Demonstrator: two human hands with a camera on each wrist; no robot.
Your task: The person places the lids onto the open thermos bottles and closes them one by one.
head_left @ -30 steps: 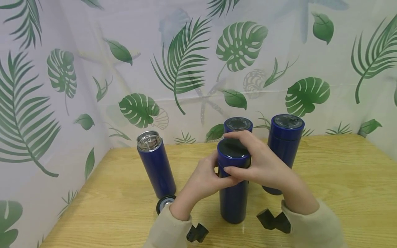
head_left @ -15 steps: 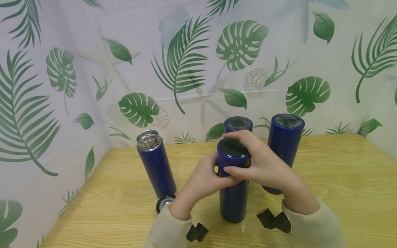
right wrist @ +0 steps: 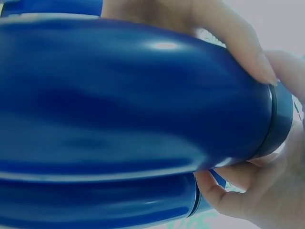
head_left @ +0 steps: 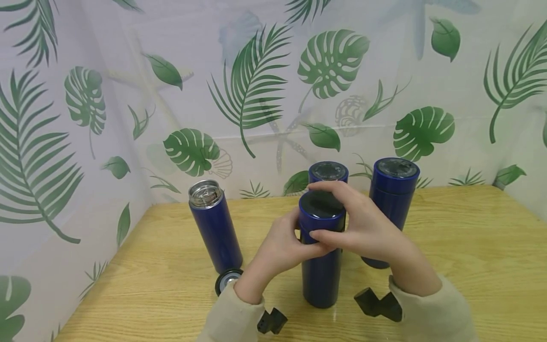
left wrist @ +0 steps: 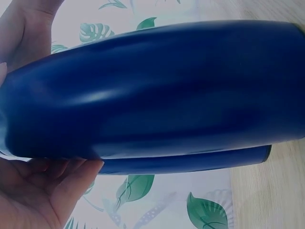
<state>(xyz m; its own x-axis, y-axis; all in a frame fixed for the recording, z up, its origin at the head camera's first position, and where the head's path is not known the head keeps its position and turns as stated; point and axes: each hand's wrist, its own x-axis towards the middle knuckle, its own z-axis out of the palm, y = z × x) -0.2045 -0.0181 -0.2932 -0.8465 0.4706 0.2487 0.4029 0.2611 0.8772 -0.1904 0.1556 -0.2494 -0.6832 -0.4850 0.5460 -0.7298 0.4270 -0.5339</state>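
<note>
Centrally, both bare hands are gathered round the upper part of a glossy, dark-blue cylindrical bottle (head_left: 321,280), held upright over a yellowish wood-grain table (head_left: 470,247); whether its base touches the surface I cannot tell. Its blue-rimmed lid with a shiny black top (head_left: 321,204) sits on the body, a dark seam between them in the right wrist view.

The left hand (head_left: 284,244) curls round the body just under the lid, its thumb across the near side. The right hand (head_left: 363,218) spans the lid, thumb and forefinger spread wide but bent against it, the thumb in front and the forefinger over the far edge.

To the left, well apart, stands a matching blue bottle with a bare silvery metal mouth (head_left: 206,194). By its foot lies a round black-rimmed loose lid (head_left: 221,288), partly hidden by a cream-coloured left sleeve (head_left: 235,316).

Directly behind the held bottle, another capped blue bottle (head_left: 328,171) shows mostly its top. A further capped, black-topped blue bottle (head_left: 393,194) stands behind the right forearm. Beyond the table hangs a white backdrop printed with green leaves (head_left: 252,95).
</note>
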